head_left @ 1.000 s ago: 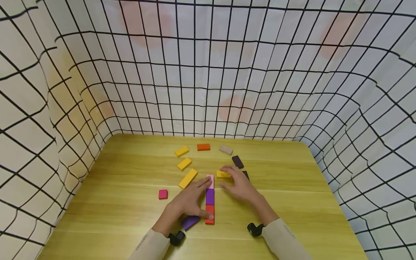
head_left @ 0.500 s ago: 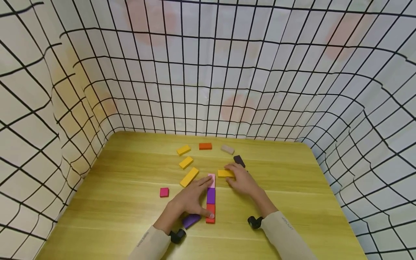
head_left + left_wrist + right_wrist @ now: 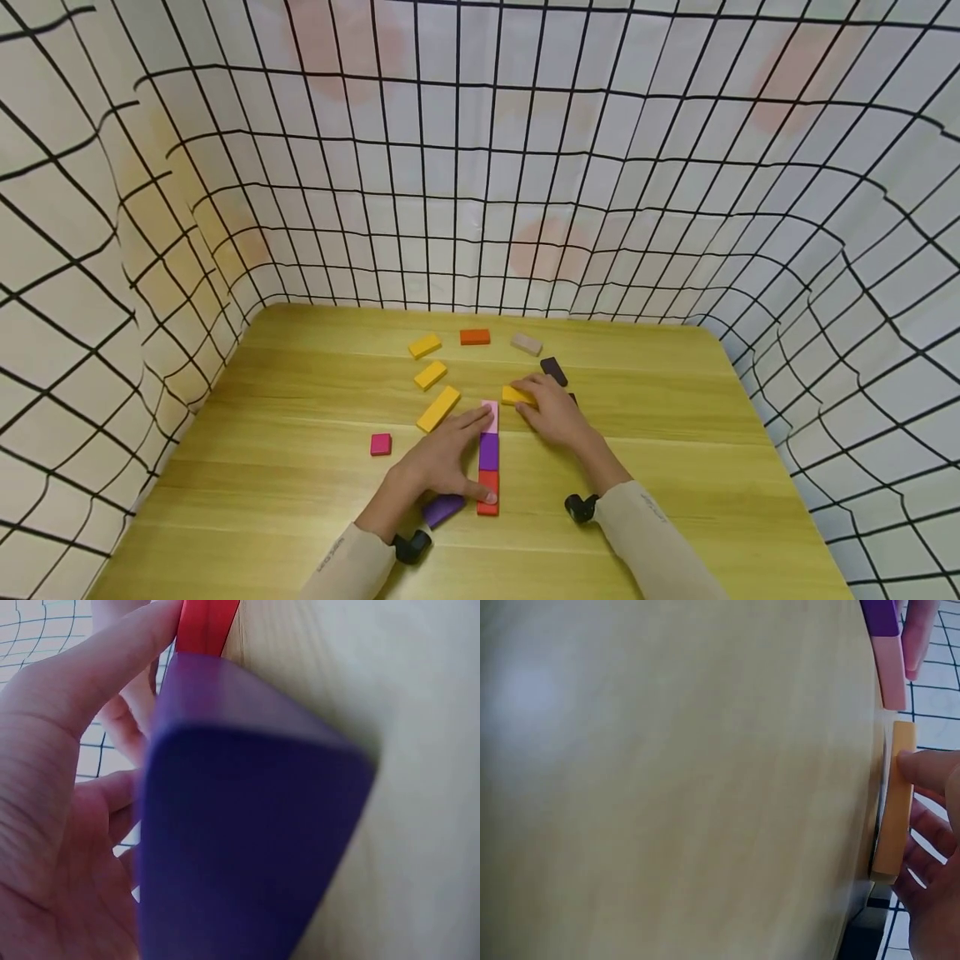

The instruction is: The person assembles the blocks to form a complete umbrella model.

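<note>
Three blocks lie end to end in a straight row on the wooden table (image 3: 637, 542): pink (image 3: 492, 426), purple (image 3: 489, 452) and red (image 3: 488, 482). My left hand (image 3: 442, 458) spans this row, thumb on the red block and fingertips on the pink one. Just beyond the row's far end, my right hand (image 3: 557, 415) pinches a yellow block (image 3: 896, 817) between thumb and fingers. Under my left wrist rests another purple block (image 3: 444, 512), large and close in the left wrist view.
Three more yellow blocks (image 3: 438, 409) lie left of the row. An orange block (image 3: 475, 337) and a beige block (image 3: 527, 343) lie farther back. Dark blocks (image 3: 554, 372) sit behind my right hand, one partly hidden. A small crimson block (image 3: 381, 444) is at left. Grid-patterned cloth surrounds the table.
My right hand has closed its fingers on the yellow block and shifted it slightly away from me. The left hand stays on the row.
</note>
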Demonstrator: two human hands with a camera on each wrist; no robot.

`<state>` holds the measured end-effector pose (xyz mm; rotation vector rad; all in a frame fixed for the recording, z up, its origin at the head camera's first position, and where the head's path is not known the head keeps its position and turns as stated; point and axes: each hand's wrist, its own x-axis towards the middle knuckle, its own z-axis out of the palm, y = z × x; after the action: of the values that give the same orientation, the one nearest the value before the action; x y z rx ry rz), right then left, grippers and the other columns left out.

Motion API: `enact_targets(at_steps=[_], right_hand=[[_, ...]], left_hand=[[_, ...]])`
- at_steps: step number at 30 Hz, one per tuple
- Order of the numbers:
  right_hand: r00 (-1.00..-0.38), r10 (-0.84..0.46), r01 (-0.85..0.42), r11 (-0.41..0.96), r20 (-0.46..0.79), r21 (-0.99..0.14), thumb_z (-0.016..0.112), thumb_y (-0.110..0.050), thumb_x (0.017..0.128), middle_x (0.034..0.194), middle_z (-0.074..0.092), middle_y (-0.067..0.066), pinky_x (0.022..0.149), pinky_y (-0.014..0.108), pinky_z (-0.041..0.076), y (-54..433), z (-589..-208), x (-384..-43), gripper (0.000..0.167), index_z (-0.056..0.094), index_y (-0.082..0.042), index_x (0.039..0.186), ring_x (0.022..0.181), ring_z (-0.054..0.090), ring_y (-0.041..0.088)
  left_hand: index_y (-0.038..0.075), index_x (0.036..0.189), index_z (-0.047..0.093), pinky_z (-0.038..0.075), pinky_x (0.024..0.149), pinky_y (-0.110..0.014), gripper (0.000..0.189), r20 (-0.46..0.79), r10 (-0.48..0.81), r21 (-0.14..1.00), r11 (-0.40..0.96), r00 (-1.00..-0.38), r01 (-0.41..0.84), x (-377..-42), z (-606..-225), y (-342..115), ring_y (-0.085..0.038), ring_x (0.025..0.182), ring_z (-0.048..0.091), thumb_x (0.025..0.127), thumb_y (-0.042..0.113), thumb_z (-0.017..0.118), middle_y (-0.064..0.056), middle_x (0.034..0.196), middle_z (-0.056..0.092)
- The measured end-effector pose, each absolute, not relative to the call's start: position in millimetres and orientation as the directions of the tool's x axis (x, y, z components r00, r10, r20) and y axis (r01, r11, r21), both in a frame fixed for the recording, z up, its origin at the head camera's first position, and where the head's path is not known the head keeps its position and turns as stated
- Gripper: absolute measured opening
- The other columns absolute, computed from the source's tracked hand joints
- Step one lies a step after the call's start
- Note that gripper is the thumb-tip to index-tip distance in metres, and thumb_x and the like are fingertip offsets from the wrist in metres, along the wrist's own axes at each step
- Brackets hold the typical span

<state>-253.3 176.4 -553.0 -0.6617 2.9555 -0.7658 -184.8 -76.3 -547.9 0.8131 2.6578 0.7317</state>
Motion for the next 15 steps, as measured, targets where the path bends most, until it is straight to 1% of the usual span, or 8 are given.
enact_targets(at_steps=[8,15], right_hand=[[-0.901,-0.42,-0.424,0.797,0.11,-0.43,0.065,-0.025,0.103,0.134,0.063,0.007,0.111,0.05,0.047,166,-552,-260,0.039,0.064,-0.014,0.14,0.127,0.057,0.028],[-0.899,-0.424,-0.427,0.789,0.112,-0.442,0.066,-0.022,0.101,0.134,0.064,0.009,0.112,0.051,0.046,157,-552,-263,0.039,0.065,-0.012,0.139,0.128,0.057,0.031]], left_hand=[[0.024,0.165,0.025,0.032,0.125,-0.048,0.126,-0.106,0.581,0.535,0.717,-0.807,0.447,-185,-547,-76,-0.025,0.158,0.025,0.066,0.074,0.084,0.009,0.173,0.018],[0.021,0.165,0.026,0.033,0.124,-0.049,0.125,-0.089,0.584,0.54,0.709,-0.807,0.454,-186,-546,-76,-0.026,0.157,0.027,0.067,0.072,0.085,0.006,0.172,0.021]])
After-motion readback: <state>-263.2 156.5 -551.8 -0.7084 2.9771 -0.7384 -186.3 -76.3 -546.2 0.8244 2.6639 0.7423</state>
